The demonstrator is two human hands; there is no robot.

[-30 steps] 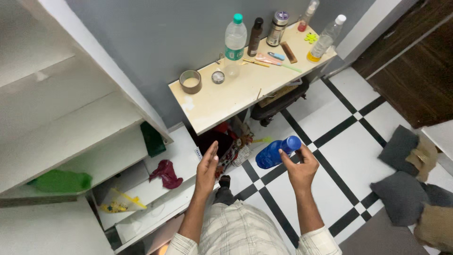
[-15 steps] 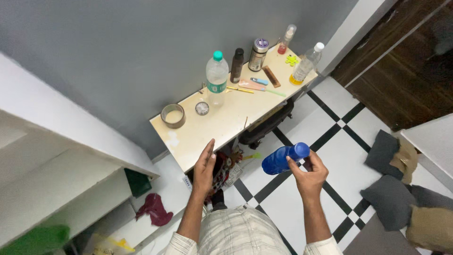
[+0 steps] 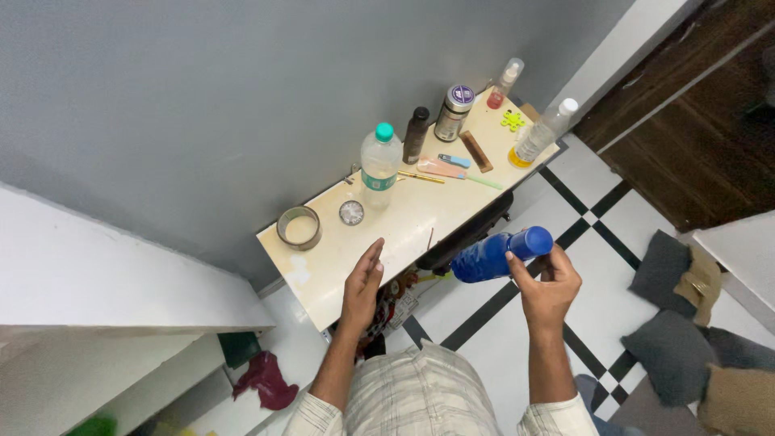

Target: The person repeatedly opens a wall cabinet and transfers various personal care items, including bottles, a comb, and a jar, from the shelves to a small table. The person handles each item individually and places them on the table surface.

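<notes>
Checkered floor beneath us | blue bottle [image 3: 494, 253] lies tilted in air, cap end gripped by our right hand [image 3: 547, 284] | left hand [image 3: 361, 287] open, empty, apart from it | cream shelf [image 3: 404, 222] just beyond.

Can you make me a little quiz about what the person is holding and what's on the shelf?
1. True or false: the right hand holds a blue bottle.
2. What colour is the cap of the clear bottle beside the dark brown bottle? A red, B green, C black.
3. Fill in: the left hand is open and holds ____.

Key: 1 true; 2 B; 3 nothing.
</notes>
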